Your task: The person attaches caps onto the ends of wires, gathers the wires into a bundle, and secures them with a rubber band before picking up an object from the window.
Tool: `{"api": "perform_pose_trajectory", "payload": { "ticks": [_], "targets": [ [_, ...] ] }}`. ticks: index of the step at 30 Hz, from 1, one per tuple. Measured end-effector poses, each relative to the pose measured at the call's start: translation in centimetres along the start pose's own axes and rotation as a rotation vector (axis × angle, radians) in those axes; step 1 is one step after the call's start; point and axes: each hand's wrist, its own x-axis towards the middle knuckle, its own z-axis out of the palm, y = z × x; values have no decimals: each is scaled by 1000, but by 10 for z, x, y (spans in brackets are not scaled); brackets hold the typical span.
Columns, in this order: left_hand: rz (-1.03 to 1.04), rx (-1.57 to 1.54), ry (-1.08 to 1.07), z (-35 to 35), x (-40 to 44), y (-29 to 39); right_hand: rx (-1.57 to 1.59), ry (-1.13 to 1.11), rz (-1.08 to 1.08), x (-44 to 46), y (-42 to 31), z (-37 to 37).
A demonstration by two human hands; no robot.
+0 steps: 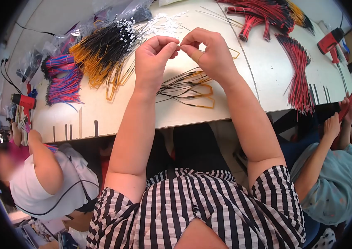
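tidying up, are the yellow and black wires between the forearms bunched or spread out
Spread out: the yellow and black wires fan across the table, their yellow loops lying apart.

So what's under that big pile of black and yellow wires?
White tabletop shows around the lower edge of the black and yellow wires, and red and blue wires lie beside them. Anything directly beneath the pile is covered.

A red heat gun point(330, 41) sits near red-and-black wires point(298, 70).
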Motion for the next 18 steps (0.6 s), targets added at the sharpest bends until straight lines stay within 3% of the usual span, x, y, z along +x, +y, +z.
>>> {"api": "perform_pose_trajectory", "payload": {
  "ticks": [3,18],
  "targets": [
    [45,54,1,-1,0,-1,33,4,55,-1,2,1],
    [9,76,13,2,-3,-1,-146,82,-71,-4,3,6]
  ]
}}
